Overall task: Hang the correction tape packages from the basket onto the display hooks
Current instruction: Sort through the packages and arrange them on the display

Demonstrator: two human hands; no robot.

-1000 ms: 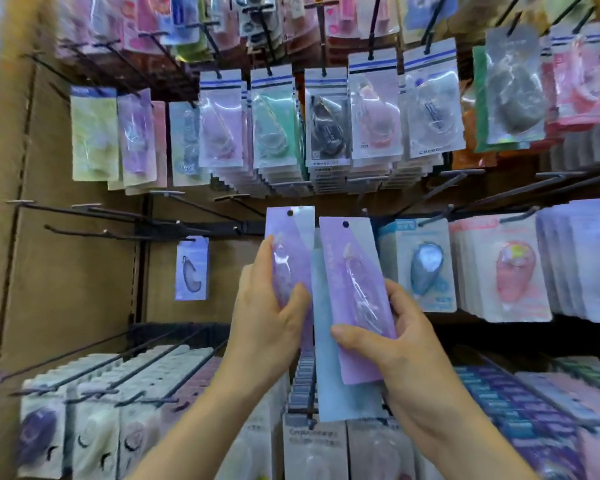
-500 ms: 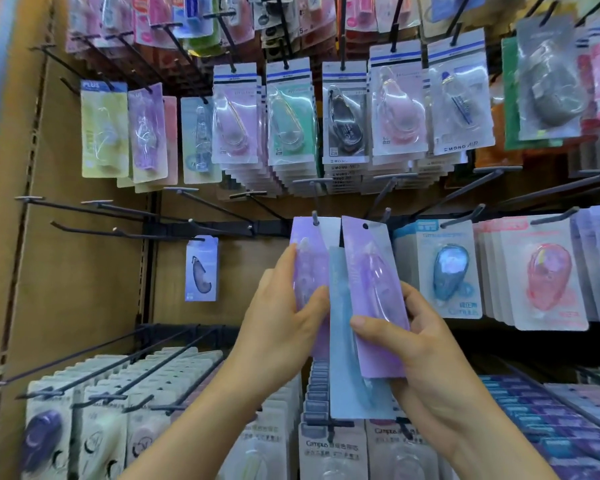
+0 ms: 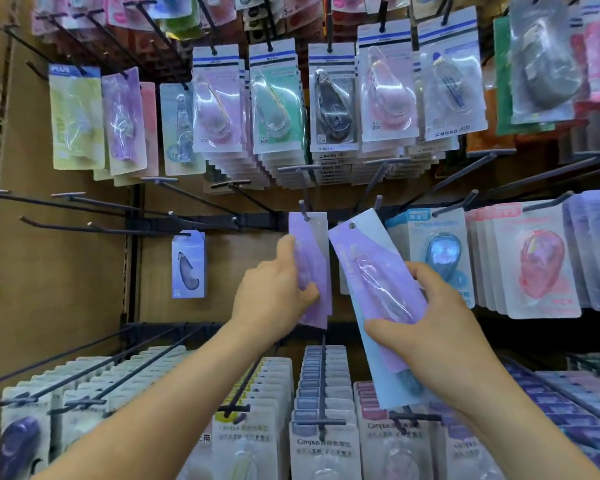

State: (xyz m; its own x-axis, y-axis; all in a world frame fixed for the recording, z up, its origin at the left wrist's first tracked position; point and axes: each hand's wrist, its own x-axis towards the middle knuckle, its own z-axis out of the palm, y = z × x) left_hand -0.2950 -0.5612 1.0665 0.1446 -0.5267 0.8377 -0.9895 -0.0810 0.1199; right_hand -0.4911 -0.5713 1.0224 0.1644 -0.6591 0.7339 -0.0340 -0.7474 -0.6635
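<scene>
My left hand (image 3: 274,299) grips a purple correction tape package (image 3: 314,265) whose top hole sits on the tip of a dark display hook (image 3: 303,211) in the middle row. My right hand (image 3: 440,337) holds two more packages fanned together: a purple one (image 3: 378,271) in front and a light blue one (image 3: 385,379) behind it, tilted to the left, their tops just below a neighbouring hook (image 3: 378,202). The basket is out of view.
Several bare hooks (image 3: 94,230) jut out at the left of the middle row, one carrying a single blue package (image 3: 188,265). Full rows of packages hang above (image 3: 274,98), to the right (image 3: 534,261) and below (image 3: 323,393). A brown side panel (image 3: 49,271) closes the left.
My left hand has lifted its purple package away from the others and put its hole onto the hook tip. My right hand has tilted and drawn its two packages to the right.
</scene>
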